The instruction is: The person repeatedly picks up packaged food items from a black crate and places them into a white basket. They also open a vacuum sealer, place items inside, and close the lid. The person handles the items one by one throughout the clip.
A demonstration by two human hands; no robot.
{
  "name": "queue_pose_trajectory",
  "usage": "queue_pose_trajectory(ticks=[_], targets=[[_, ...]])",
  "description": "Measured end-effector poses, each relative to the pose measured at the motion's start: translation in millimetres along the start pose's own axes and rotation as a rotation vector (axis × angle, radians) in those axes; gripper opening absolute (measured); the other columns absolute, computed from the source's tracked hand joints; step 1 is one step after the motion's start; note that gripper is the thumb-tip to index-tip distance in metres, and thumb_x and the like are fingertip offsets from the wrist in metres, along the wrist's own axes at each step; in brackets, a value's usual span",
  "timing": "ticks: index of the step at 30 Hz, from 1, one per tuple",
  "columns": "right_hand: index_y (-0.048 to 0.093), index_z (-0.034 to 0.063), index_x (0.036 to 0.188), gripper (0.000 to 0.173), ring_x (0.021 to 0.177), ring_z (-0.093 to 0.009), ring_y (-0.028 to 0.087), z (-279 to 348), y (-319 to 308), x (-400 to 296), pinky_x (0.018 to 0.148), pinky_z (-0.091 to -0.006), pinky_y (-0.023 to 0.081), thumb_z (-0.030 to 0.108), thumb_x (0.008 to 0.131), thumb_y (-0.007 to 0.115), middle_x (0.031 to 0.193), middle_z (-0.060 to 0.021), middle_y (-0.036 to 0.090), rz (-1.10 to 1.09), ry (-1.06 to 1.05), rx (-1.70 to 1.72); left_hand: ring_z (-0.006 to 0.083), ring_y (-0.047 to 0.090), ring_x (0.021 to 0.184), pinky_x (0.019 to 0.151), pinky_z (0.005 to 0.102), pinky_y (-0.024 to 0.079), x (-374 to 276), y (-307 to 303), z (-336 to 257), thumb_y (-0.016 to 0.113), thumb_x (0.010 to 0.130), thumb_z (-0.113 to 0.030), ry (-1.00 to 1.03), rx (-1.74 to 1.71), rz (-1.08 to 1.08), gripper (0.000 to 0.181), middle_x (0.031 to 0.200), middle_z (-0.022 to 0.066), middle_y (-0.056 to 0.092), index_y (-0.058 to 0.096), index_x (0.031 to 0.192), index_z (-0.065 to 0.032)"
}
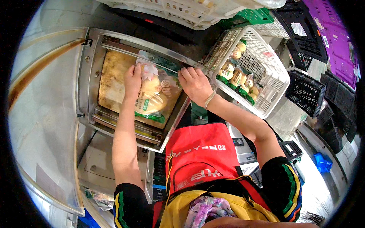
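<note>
A clear printed plastic bag of pale, rounded lotus root pieces point(154, 97) lies on the stained board point(112, 77) inside a metal vacuum sealer chamber point(129, 139). My left hand point(133, 79) pinches the bag's upper left edge, beside a pink flower print. At the chamber's upper right, my right hand point(195, 82) has its fingers curled on the bag's open-end corner near the sealing bar point(168, 67); whether it grips the film is hard to see. The bag's green-printed end points towards me.
The raised clear lid point(48, 114) stands at the left. Right of the chamber, a white plastic crate point(273, 82) holds several similar bags. Black crates point(305, 91) and a purple crate point(333, 42) stand farther right. Another white crate point(182, 11) is beyond the machine.
</note>
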State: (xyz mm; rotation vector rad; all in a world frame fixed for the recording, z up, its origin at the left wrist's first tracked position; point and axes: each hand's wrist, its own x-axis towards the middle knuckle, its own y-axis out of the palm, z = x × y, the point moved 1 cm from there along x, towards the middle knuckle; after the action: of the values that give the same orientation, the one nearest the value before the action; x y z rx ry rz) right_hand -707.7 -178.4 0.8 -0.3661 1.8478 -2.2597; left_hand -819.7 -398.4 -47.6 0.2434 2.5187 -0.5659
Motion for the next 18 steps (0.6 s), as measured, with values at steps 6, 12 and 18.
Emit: queue_pose_trajectory(ticks=[6, 12, 18], targets=[[0.067, -0.0038, 0.093, 0.027, 0.099, -0.029, 0.052, 5.4, -5.2, 3.6, 0.088, -0.0355, 0.044, 0.013, 0.074, 0.056, 0.109, -0.0176, 0.056, 0.058, -0.010, 0.006, 0.0128, 0.053, 0.064, 0.061, 0.0307, 0.044, 10.0, -3.5, 20.9, 0.052, 0.096, -0.024, -0.113, -0.074, 0.078, 0.030, 0.069, 0.0071, 0.060, 0.063, 0.085, 0.0022], [0.067, -0.0040, 0.090, 0.025, 0.101, -0.029, 0.051, 2.4, -6.6, 3.1, 0.087, -0.0349, 0.044, 0.013, 0.074, 0.057, 0.110, -0.0172, 0.055, 0.139, -0.010, 0.113, 0.0304, 0.064, 0.072, 0.066, 0.0389, 0.047, 49.5, 12.8, 38.5, 0.051, 0.088, -0.018, -0.109, 0.348, -0.070, 0.027, 0.083, 0.0186, 0.068, 0.066, 0.089, 0.0050], [0.067, -0.0018, 0.089, 0.023, 0.103, -0.029, 0.050, 0.1, -6.7, 2.6, 0.087, -0.0341, 0.045, 0.012, 0.074, 0.057, 0.111, -0.0164, 0.054, 0.156, -0.004, 0.117, 0.0256, 0.064, 0.075, 0.067, 0.0375, 0.048, 42.4, 17.0, 23.8, 0.054, 0.090, -0.015, -0.125, 0.185, -0.132, 0.024, 0.086, 0.0157, 0.068, 0.062, 0.097, 0.0063]])
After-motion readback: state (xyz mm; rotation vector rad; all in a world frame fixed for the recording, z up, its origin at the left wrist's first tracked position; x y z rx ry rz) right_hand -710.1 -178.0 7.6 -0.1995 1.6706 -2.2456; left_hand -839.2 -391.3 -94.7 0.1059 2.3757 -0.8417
